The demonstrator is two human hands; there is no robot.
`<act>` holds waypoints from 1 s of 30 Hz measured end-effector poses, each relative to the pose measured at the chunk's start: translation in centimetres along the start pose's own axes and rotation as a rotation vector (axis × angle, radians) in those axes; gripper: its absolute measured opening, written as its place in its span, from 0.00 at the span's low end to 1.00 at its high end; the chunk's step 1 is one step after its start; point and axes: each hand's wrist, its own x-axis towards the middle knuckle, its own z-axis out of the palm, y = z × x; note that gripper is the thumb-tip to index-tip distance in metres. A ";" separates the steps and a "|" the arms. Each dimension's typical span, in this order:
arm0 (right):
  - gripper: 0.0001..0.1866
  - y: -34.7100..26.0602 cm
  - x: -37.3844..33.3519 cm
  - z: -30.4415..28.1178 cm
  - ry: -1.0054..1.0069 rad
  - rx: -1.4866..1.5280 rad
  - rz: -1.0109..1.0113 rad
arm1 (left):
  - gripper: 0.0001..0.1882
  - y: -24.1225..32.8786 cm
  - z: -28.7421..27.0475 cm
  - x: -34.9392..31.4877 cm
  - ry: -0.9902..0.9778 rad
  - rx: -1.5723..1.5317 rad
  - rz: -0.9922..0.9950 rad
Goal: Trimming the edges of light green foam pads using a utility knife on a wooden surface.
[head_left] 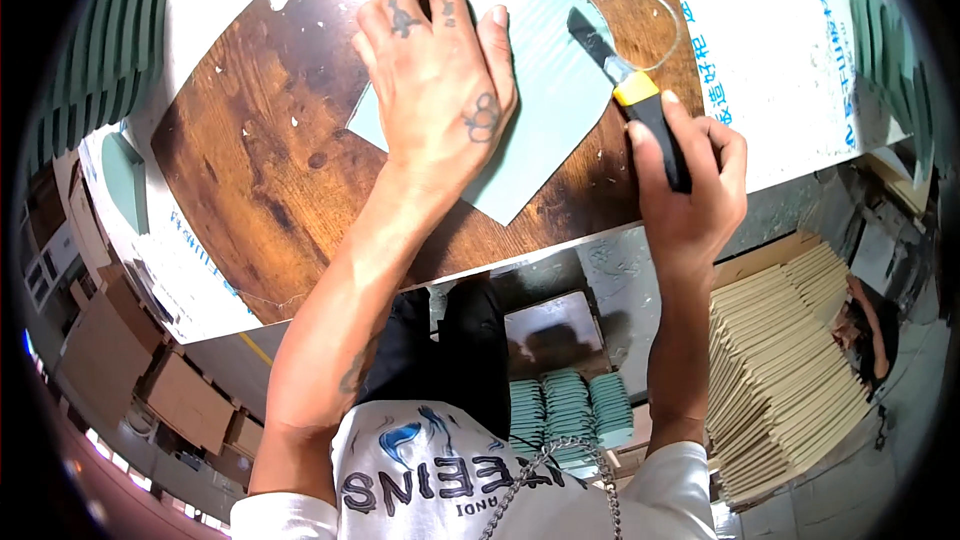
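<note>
A pale green fan-shaped sheet (555, 90) lies on a brown wood-grain board (270, 170), its curved edge at the far and right side. My left hand (440, 90) presses down on the sheet's left part, thumb apart from the fingers; some fingertips are hidden. In my right hand (700, 185) is a utility knife (665, 135) with a black handle and a yellow collar. Its dark blade points up and left, over the sheet's right curved edge. Beside the blade a thin pale strip (678, 30) loops off that edge onto the board.
Curved green pieces (110, 50) are stacked at the far left, with a single green piece (125, 185) nearer. More green pieces (890, 70) stand at the right. Below the white table (770, 90) are tan sheets (790, 360) in a tall stack and green stacks (565, 405).
</note>
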 end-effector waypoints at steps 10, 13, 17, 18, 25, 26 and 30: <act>0.20 2.4 3.1 -1.4 -0.184 0.050 -0.044 | 0.22 -2.0 -0.2 4.6 -0.266 -0.218 0.211; 0.25 0.4 -2.6 -2.8 -0.178 0.075 0.000 | 0.17 -1.5 -0.3 7.7 -0.351 -0.303 0.440; 0.26 -2.0 -5.1 -2.3 -0.104 -0.010 0.117 | 0.25 -0.2 1.9 3.3 0.001 0.016 0.015; 0.26 -2.1 -4.9 -2.4 -0.104 -0.015 0.123 | 0.26 0.3 1.4 2.6 0.014 0.029 -0.050; 0.30 -1.8 -3.9 -1.9 -0.110 0.033 0.198 | 0.22 -1.1 1.0 1.9 0.019 0.064 0.057; 0.30 -1.8 -3.7 -1.7 -0.116 0.036 0.195 | 0.22 -1.5 1.2 1.8 0.025 0.079 0.087; 0.27 -1.3 -2.1 -1.1 -0.112 0.021 0.141 | 0.14 1.0 -0.2 2.7 0.023 0.044 0.059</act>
